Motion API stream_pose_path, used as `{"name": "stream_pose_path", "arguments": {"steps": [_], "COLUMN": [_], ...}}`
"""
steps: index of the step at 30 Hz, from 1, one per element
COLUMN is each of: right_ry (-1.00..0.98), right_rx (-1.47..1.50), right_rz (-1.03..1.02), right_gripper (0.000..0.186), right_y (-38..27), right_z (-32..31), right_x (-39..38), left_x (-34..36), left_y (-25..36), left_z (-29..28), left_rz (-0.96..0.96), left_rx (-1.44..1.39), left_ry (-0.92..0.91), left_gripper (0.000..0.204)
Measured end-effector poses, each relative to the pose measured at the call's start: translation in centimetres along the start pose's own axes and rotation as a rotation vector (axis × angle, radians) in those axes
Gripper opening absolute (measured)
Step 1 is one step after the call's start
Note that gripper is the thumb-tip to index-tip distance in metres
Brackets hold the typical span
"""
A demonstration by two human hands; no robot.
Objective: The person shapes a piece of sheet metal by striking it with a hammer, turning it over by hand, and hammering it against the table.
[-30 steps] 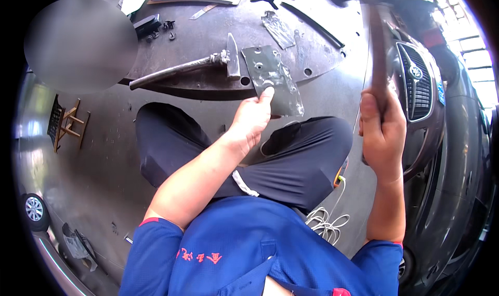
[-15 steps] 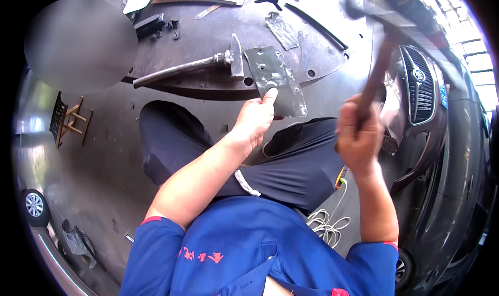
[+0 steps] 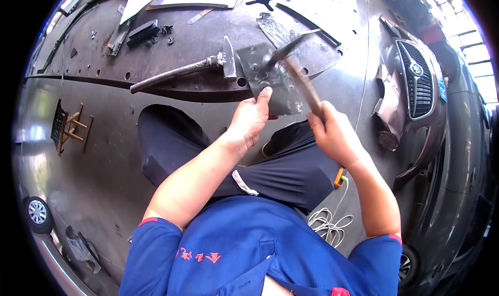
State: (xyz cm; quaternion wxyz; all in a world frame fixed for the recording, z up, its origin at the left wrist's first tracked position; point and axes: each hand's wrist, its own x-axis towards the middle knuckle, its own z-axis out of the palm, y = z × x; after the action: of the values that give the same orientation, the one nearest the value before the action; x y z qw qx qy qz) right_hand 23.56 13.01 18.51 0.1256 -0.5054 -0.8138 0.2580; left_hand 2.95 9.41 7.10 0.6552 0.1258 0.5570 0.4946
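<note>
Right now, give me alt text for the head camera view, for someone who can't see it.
A bare right hand holds a hammer over a dark plate gripped by the left hand. Another hammer lies on a dark table; a car bumper is at right.

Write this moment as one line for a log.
Left hand: grips plate | Right hand: holds hammer, head over plate | contact unclear | Table: other hammer lying left of plate

On the table (image 3: 197, 38), the first hammer (image 3: 179, 73) lies along the near edge, its head to the right. Right of it, my left hand (image 3: 250, 118) holds the plate (image 3: 278, 90) over this same edge. In my right hand (image 3: 333, 136), the second hammer (image 3: 303, 84) is above the plate. Behind the plate lie the plastic bag (image 3: 270, 26) and, nearer the right corner, the strip (image 3: 309, 23).
</note>
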Motion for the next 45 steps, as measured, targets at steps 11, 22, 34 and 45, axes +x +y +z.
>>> {"name": "stream_pose_path", "arguments": {"steps": [11, 22, 34, 45], "right_ry": [0.208, 0.311, 0.551, 0.372], "right_rx": [0.081, 0.102, -0.11, -0.217], "right_rz": [-0.221, -0.218, -0.153, 0.077], "right_gripper": [0.024, 0.019, 0.032, 0.036], "right_y": [0.9, -1.7, 4.3, 7.4], "right_z": [1.2, 0.4, -2.3, 1.8], "right_x": [-0.9, -1.6, 4.6, 11.1], "left_x": [-0.1, 0.7, -4.5, -11.5], "left_y": [-0.2, -1.1, 0.5, 2.5], "left_z": [0.1, 0.0, -0.4, -2.5], "left_rz": [-0.009, 0.088, 0.159, 0.203], "left_rx": [0.026, -0.021, 0.099, 0.055], "left_ry": [0.045, 0.017, -0.13, -0.399], "left_gripper": [0.054, 0.054, 0.043, 0.038]}}
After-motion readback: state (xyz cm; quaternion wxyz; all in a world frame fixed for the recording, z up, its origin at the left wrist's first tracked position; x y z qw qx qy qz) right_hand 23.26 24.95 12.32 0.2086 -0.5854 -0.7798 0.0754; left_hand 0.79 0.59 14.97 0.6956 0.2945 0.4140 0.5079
